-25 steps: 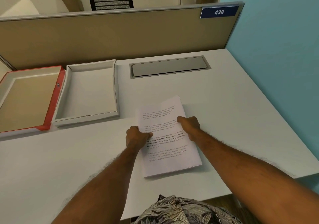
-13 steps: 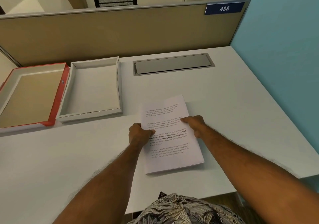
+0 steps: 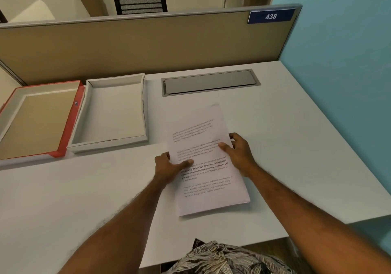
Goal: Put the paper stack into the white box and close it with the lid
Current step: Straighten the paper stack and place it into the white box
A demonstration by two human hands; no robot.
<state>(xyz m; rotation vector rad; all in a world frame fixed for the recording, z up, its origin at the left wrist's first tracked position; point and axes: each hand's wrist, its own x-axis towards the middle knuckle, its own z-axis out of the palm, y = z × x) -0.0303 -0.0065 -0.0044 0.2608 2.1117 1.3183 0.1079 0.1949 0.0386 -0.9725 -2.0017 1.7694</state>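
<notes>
A stack of printed white paper lies on the white desk, slightly turned. My left hand grips its left edge with the thumb on top. My right hand holds its right edge, thumb pressed on the top sheet. The far end of the stack looks a little raised off the desk. The white box sits open and empty to the left of the paper. Its lid, red outside and brown inside, lies upside down further left, touching the box.
A tan partition runs along the back of the desk. A grey cable hatch is set into the desk behind the paper. A blue wall closes the right side. The desk's front edge is close to my body.
Both hands have closed tighter on the stack's side edges, and its far end has lifted slightly. The camera has shifted a little, so box and lid sit further right in view.
</notes>
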